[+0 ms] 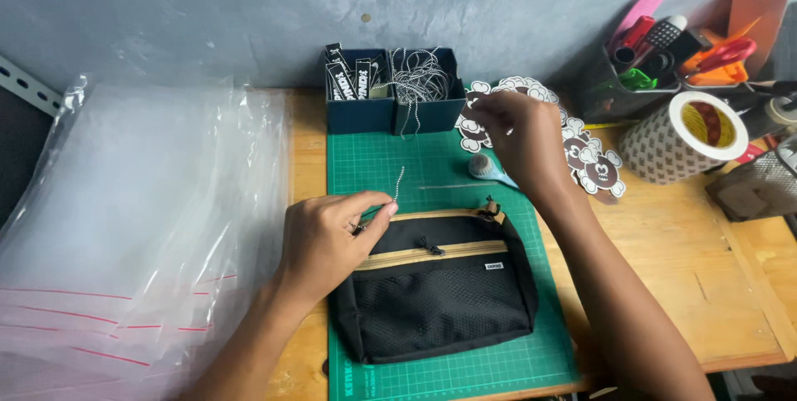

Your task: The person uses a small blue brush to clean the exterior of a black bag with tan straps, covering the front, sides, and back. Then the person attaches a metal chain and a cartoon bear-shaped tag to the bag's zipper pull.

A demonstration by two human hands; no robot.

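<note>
On the green cutting mat [374, 160], the left hand [328, 239] pinches a short silver ball chain [398, 183] upright (beside the black mesh pouch [436, 289]); the right hand [519, 135], farther off, fingers closed on brown-and-white cloud-shaped paper tags [594, 164].

plastic bags [124, 227] cut off left, right hand [519, 139] hiding stickers [581, 152]
</note>
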